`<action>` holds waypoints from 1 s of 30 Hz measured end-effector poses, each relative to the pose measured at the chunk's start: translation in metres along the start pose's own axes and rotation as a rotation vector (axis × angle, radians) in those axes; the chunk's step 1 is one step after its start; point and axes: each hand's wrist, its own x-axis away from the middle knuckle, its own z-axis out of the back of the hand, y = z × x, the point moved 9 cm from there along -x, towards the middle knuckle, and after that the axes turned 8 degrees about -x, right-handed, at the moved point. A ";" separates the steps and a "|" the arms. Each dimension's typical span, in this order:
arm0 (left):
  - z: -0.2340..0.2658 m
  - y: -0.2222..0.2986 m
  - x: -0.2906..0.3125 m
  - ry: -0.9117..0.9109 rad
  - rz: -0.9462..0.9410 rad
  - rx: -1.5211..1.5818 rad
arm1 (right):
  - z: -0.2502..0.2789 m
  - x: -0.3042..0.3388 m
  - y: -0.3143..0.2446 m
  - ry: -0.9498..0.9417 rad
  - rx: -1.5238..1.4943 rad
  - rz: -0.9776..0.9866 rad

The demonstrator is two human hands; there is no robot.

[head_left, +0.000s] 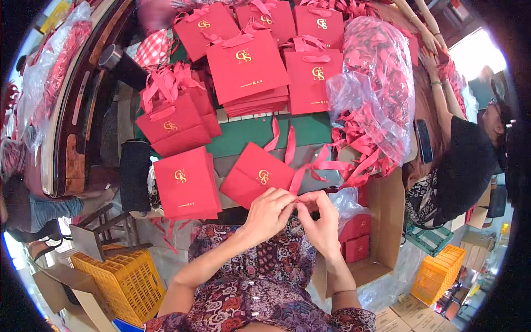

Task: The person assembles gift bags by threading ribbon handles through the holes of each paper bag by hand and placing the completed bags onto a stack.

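Red paper gift bag (pixel 257 176), flat and turned cornerwise, lies at the near edge of the table, just beyond our hands; it has a gold emblem on its front. From the head view, our only one, we see our left hand (pixel 270 210) and our right hand (pixel 322 214) meeting to the right of that bag's near edge. Both are drawn nearly closed, thumbs and forefingers pinching at one spot, where a bit of satin ribbon (pixel 297 181) shows; its strand rises away beyond the fingertips. We cannot tell whether a knot has been formed, since the fingers cover it.

We judge the step in hand to be working the ribbon's end, probably for a carry handle, as the finished-looking bags (pixel 247 66) on the far side have ribbon loops. To our left is a neat flat stack of bags (pixel 185 183); to the right, loose ribbons (pixel 362 146) spill from a clear plastic sack (pixel 381 55).

The next move, we think, calls for a firm pinch and an even pull to tighten the end, without twisting the satin, then bringing it to the bag's opening without creasing the paper.
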 end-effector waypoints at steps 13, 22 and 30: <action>0.025 -0.026 -0.031 -0.092 -0.087 -0.274 | 0.006 0.008 0.004 -0.126 -0.464 0.040; 0.020 -0.038 -0.045 -0.109 -0.087 -0.488 | -0.025 -0.018 -0.002 -0.044 0.080 0.142; 0.024 -0.037 -0.041 -0.049 -0.021 -0.394 | -0.028 -0.035 0.009 0.069 0.260 0.118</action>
